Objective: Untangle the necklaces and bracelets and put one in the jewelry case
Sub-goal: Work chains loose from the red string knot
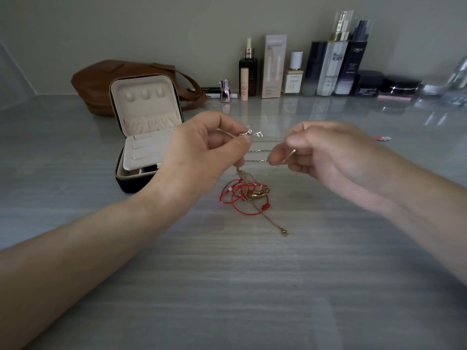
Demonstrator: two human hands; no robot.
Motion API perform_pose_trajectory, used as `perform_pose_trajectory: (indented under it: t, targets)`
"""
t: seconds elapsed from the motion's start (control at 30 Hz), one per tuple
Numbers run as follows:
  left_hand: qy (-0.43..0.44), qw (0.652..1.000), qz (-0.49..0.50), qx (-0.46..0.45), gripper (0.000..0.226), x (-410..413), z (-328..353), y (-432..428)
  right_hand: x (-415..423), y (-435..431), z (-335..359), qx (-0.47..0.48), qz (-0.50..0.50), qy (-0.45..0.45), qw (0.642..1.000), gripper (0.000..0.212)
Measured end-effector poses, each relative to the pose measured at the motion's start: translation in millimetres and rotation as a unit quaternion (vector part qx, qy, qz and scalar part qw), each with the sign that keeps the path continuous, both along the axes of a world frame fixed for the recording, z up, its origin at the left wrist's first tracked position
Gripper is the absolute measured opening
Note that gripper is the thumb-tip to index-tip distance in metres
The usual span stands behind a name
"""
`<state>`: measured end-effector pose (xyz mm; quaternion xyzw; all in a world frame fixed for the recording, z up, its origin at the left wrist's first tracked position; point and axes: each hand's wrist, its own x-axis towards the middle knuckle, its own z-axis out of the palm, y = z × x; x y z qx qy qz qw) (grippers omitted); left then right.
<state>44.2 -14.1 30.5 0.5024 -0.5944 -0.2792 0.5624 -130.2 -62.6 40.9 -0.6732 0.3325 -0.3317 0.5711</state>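
Note:
My left hand (202,150) and my right hand (326,157) are raised above the table, each pinching thin silver chain (260,150) stretched in several strands between them. A small silver pendant (249,133) sits at my left fingertips. Below the hands, a tangle of red cord and gold chain (246,195) rests on the table, with a strand rising to my left hand. A gold clasp end (284,232) trails toward me. The jewelry case (146,127) stands open at the left, its cream lid upright and the inner tray showing.
A brown leather bag (101,79) lies behind the case. Several cosmetic bottles, boxes and jars (326,69) line the wall at the back right. A small red object (382,138) lies at the right on the grey tabletop (227,286).

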Motion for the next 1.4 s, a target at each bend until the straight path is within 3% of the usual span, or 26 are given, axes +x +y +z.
perform_pose_trajectory:
  t: [0.27, 0.37, 0.77, 1.1, 1.3, 1.4]
  targets:
    - [0.012, 1.0, 0.021, 0.006, 0.016, 5.9, -0.4, -5.4, -11.9, -5.9, 9.6, 0.104, -0.051, -0.17, 0.979, 0.034]
    - [0.015, 0.999, 0.027, 0.013, 0.015, 6.6, -1.3, -6.7, -16.9, -10.2, 11.6, 0.121, -0.05, -0.22, 0.967, 0.021]
    - [0.019, 1.0, 0.023, 0.01, 0.017, 7.2, -3.1, -6.7, -23.6, -14.5, 14.5, 0.063, -0.055, -0.21, 0.974, 0.02]
    - [0.049, 0.997, -0.036, 0.038, 0.011, 0.6, -4.5, -1.2, -11.1, -4.1, 3.6, 0.058, 0.029, -0.191, 0.98, 0.016]
    - [0.052, 0.994, -0.065, 0.066, 0.009, -5.3, -7.2, 2.1, -14.2, -3.7, 14.4, 0.079, 0.033, -0.287, 0.954, 0.016]
    - [0.058, 0.991, -0.092, 0.076, 0.009, -9.7, -9.6, 4.1, -16.9, -2.7, 16.6, 0.054, 0.015, -0.268, 0.962, 0.015]
